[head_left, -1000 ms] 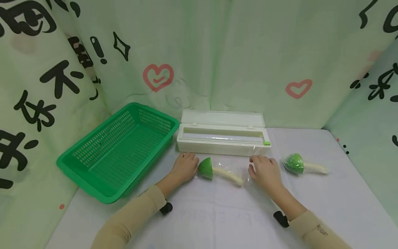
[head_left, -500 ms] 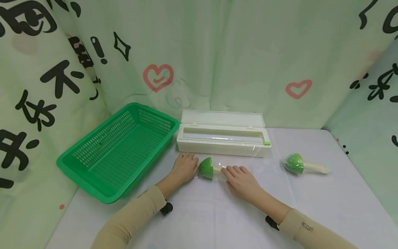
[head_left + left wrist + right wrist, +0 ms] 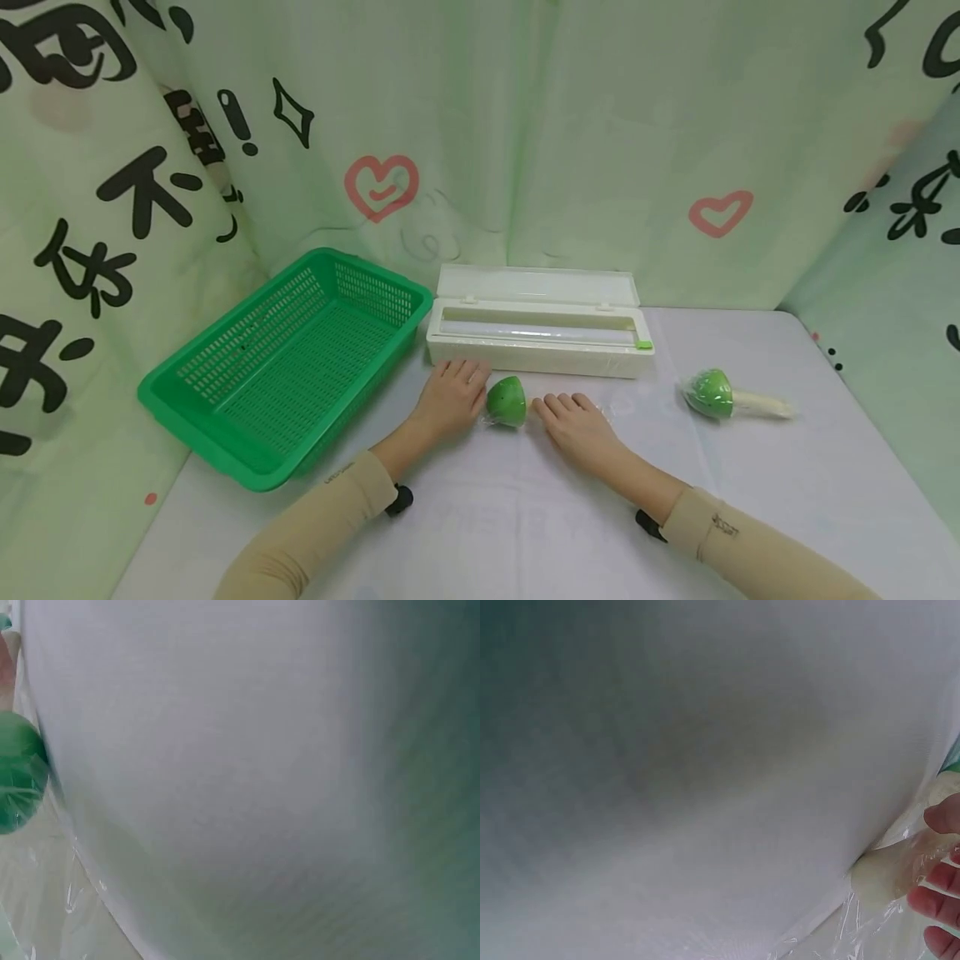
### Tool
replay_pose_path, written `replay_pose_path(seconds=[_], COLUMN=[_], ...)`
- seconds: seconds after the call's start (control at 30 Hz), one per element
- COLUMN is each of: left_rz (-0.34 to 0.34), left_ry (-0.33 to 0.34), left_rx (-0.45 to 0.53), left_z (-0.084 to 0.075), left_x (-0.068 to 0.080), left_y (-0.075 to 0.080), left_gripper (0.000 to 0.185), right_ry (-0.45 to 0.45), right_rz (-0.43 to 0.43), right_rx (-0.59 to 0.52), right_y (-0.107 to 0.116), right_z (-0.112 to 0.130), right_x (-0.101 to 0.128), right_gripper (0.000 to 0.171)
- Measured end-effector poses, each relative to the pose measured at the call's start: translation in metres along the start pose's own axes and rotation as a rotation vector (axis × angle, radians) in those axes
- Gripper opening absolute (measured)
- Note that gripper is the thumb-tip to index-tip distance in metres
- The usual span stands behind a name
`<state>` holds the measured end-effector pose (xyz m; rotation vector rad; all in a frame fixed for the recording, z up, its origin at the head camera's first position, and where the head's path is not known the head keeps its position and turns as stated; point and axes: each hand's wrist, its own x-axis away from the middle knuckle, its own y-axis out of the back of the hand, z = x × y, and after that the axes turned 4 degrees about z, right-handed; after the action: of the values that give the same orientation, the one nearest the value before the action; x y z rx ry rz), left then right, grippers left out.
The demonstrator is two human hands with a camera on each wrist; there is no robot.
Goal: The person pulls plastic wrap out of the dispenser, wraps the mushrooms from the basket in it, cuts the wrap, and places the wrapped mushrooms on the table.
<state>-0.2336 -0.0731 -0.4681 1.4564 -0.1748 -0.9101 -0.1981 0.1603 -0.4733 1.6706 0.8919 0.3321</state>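
A toy mushroom (image 3: 507, 402) with a green cap and cream stem lies in clear cling film on the table, cap to the left. My right hand (image 3: 573, 427) grips its stem; the right wrist view has thumb and fingers either side of the film-covered stem (image 3: 874, 879). Beside the cap, my left hand (image 3: 452, 398) rests with fingers extended, fingertips near the front of the dispenser. In the left wrist view the green cap (image 3: 19, 776) shows at the left edge with loose cling film (image 3: 67, 904) around it; the left fingers are hidden there.
A white cling film dispenser (image 3: 540, 360) with its lid raised stands behind the hands. At the left is a green plastic basket (image 3: 292, 479). Another film-wrapped toy mushroom (image 3: 711, 394) lies to the right. Printed curtains (image 3: 600, 125) enclose the table (image 3: 465, 533).
My right hand has moved left from the film's edge onto the stem. The mushroom has shifted slightly right and turned. My left hand has moved slightly forward, its fingers straighter.
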Motion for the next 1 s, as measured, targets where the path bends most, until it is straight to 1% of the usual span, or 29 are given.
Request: replay_pose_path(seconds=[0.07, 0.1, 0.13, 0.17, 0.2, 0.27, 0.33, 0.4, 0.47, 0.53, 0.73, 0.9, 1.0], left_rz=[-0.099, -0.117, -0.111, -0.084, -0.038, 0.065, 0.149, 0.203, 0.235, 0.241, 0.212, 0.197, 0.171], left_ry=[-0.122, -0.176, -0.218, -0.246, -0.264, -0.266, -0.249, -0.231, -0.214, -0.199, -0.178, -0.176, -0.176], left_rx=[-0.038, -0.054, -0.07, -0.084, -0.093, -0.108, -0.125, -0.132, -0.141, -0.146, -0.182, -0.213, -0.204], left_z=[-0.003, -0.004, -0.006, -0.008, -0.01, -0.012, -0.014, -0.014, -0.014, -0.015, -0.017, -0.016, -0.015], left_x=[0.0, 0.0, 0.0, 0.001, 0.002, 0.003, 0.004, 0.003, 0.002, 0.001, -0.005, -0.007, -0.007], left_y=[-0.001, -0.001, -0.002, -0.002, -0.003, -0.004, -0.006, -0.007, -0.01, -0.013, -0.019, -0.018, -0.018], left_gripper=[0.026, 0.028, 0.031, 0.034, 0.039, 0.048, 0.055, 0.058, 0.06, 0.06, 0.056, 0.056, 0.058], right_ry=[0.0, -0.002, -0.003, -0.003, -0.003, -0.006, -0.01, -0.014, -0.021, -0.026, -0.049, -0.065, -0.078], right_rz=[0.015, 0.018, 0.02, 0.021, 0.022, 0.024, 0.03, 0.04, 0.049, 0.059, 0.077, 0.059, 0.047], right_rx=[0.007, 0.009, 0.011, 0.011, 0.011, 0.005, -0.009, -0.018, -0.029, -0.03, -0.046, -0.045, -0.04], right_y=[-0.001, -0.001, -0.001, -0.002, -0.003, -0.005, -0.005, -0.005, -0.005, -0.005, -0.003, -0.002, -0.002], right_z=[0.0, 0.0, 0.0, -0.001, -0.001, -0.002, -0.002, -0.003, -0.004, -0.004, -0.007, -0.008, -0.008], right_x=[-0.001, -0.001, -0.002, -0.002, -0.003, -0.003, -0.003, -0.003, -0.003, -0.003, -0.003, -0.002, 0.0], right_gripper=[0.03, 0.029, 0.029, 0.028, 0.027, 0.028, 0.029, 0.03, 0.03, 0.03, 0.032, 0.043, 0.048])
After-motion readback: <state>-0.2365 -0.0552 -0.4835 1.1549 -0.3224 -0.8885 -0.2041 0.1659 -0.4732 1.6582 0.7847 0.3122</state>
